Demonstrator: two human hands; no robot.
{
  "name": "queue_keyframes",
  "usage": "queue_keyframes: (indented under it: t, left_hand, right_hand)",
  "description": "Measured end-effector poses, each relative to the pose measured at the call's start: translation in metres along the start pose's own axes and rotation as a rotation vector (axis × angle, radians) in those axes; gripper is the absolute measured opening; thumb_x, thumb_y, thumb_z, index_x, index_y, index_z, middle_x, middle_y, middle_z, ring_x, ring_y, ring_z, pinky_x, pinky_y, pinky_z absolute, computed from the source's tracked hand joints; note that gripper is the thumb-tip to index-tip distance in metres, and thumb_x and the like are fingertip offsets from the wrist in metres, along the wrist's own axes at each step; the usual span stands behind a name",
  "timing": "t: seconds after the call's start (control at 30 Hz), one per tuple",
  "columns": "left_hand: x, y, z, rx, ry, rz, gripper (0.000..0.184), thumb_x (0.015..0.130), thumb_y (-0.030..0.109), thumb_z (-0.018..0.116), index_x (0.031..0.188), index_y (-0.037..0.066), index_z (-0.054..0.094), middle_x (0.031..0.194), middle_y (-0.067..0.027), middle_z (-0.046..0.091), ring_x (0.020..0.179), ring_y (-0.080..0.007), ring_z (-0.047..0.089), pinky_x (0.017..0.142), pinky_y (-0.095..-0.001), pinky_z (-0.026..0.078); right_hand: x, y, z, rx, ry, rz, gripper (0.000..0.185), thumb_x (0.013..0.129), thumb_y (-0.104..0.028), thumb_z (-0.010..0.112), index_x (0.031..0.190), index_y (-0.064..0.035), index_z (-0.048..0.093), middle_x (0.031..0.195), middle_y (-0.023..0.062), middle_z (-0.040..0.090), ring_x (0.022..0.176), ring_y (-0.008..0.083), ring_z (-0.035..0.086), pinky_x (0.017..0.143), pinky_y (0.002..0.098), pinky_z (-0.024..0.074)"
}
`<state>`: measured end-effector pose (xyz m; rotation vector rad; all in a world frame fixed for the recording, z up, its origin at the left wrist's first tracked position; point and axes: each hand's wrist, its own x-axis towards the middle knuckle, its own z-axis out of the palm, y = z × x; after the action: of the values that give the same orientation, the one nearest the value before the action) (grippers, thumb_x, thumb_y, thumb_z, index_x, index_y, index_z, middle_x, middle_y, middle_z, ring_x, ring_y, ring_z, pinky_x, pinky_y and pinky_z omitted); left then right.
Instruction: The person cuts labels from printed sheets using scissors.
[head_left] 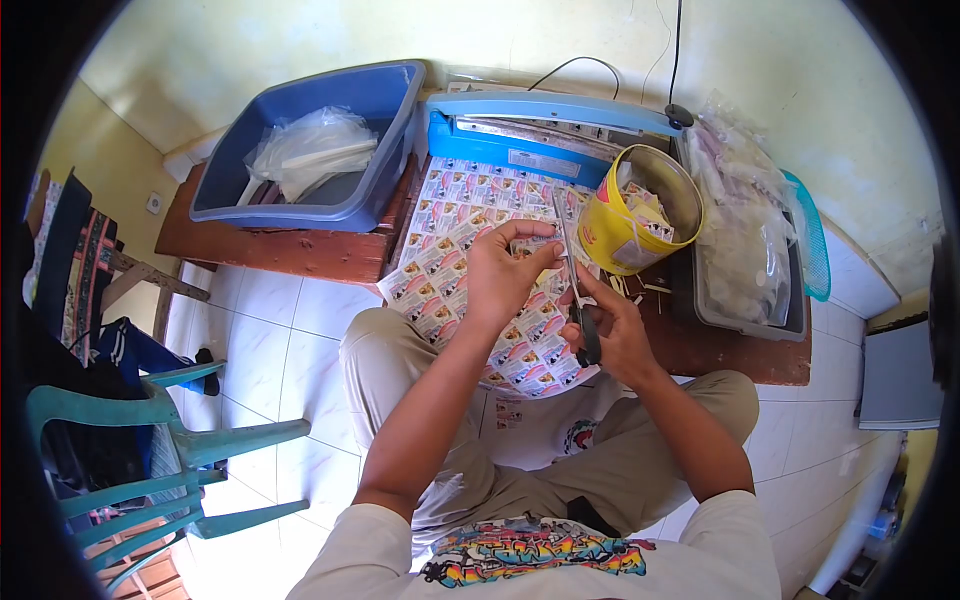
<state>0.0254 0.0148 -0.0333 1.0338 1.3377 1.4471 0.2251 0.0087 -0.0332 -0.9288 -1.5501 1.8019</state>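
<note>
My right hand point(615, 325) is closed around the black handles of a pair of scissors point(589, 342), whose metal blades point up and away from me. Close by the blades, my left hand point(505, 275) has its thumb and index finger bent together in a pinch. Whatever lies between those fingertips is too small to make out. Beneath both hands spreads a sheet of printed paper labels point(440, 265) with small repeated pictures. To the right of the blades, a yellow bucket point(612, 228) leans at a tilt with cut labels point(648, 212) inside.
A blue impulse sealer point(540, 155) stands behind the sheet. At left, a blue tub point(300, 215) holds clear plastic bags point(315, 150). A grey tray point(745, 325) with more plastic packets and a teal basket point(812, 240) are at right. A green chair point(180, 440) stands at far left.
</note>
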Motion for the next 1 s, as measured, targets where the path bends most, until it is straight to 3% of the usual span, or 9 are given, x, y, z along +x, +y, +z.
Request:
queue_keyframes:
  t: [0.47, 1.0]
  left_hand:
    - [-0.0009, 0.0015, 0.0009, -0.015, -0.019, -0.013, 0.026, 0.088, 0.0, 0.08, 0.111, -0.007, 0.07, 0.103, -0.0139, 0.075, 0.087, -0.0186, 0.076, 0.074, -0.0261, 0.06]
    - [-0.0017, -0.0027, 0.0004, -0.047, -0.057, -0.021, 0.027, 0.088, 0.002, 0.081, 0.111, -0.007, 0.07, 0.101, -0.0122, 0.075, 0.085, -0.0161, 0.075, 0.076, -0.0262, 0.061]
  right_hand:
    - [-0.0023, -0.0018, 0.001, 0.025, -0.011, 0.02, 0.089, 0.087, 0.003, 0.08, 0.162, -0.0053, 0.032, 0.119, 0.0014, 0.056, 0.103, 0.0092, 0.061, 0.09, 0.0234, 0.0518]
    - [-0.001, 0.0041, -0.0011, 0.065, 0.002, 0.029, 0.09, 0.086, 0.004, 0.08, 0.162, -0.0063, 0.033, 0.121, 0.0033, 0.055, 0.103, 0.0105, 0.06, 0.088, 0.0231, 0.0534]
